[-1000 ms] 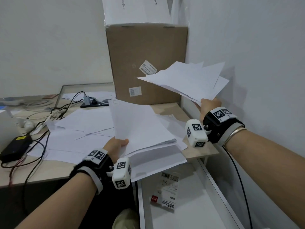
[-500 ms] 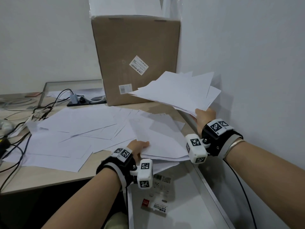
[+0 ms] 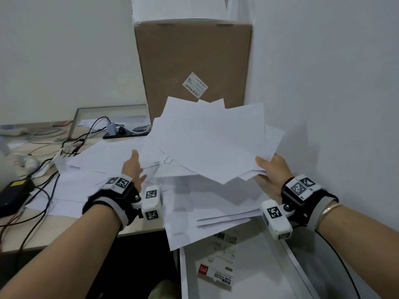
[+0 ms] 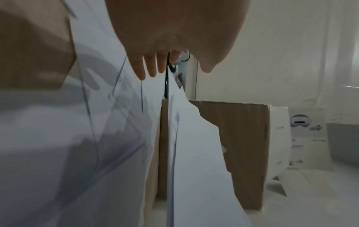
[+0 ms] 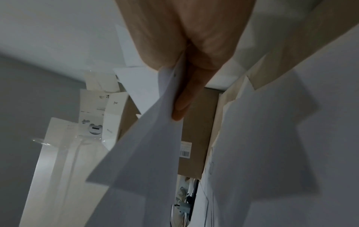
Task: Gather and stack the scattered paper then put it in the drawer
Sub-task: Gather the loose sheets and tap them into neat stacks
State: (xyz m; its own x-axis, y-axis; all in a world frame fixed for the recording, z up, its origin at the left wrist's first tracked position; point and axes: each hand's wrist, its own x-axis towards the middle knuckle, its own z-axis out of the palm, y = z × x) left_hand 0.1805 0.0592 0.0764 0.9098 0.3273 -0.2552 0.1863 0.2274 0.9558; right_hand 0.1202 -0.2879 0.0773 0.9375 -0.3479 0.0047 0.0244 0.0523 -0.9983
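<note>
My right hand [image 3: 271, 169] pinches a fanned bundle of white sheets [image 3: 216, 143] by its right corner, held above the desk in front of the cardboard box. In the right wrist view my thumb and fingers [image 5: 182, 101] clamp the bundle's edge [image 5: 147, 153]. My left hand [image 3: 133, 167] hovers with straight, spread fingers [image 4: 139, 69] over the scattered paper [image 3: 97, 169] on the desk and holds nothing. More loose sheets [image 3: 205, 214] hang over the desk's front edge. Below them the white drawer [image 3: 259, 266] stands open.
A sticker pack [image 3: 216, 275] lies in the drawer. A tall cardboard box [image 3: 194, 61] stands at the back against the right wall. Cables [image 3: 43, 169], a black adapter [image 3: 13, 195] and a power strip [image 3: 125, 132] crowd the desk's left side.
My left hand has let go of the sheet it held and now hovers open, further left and forward. The right hand's bundle has swung left, over the desk's middle.
</note>
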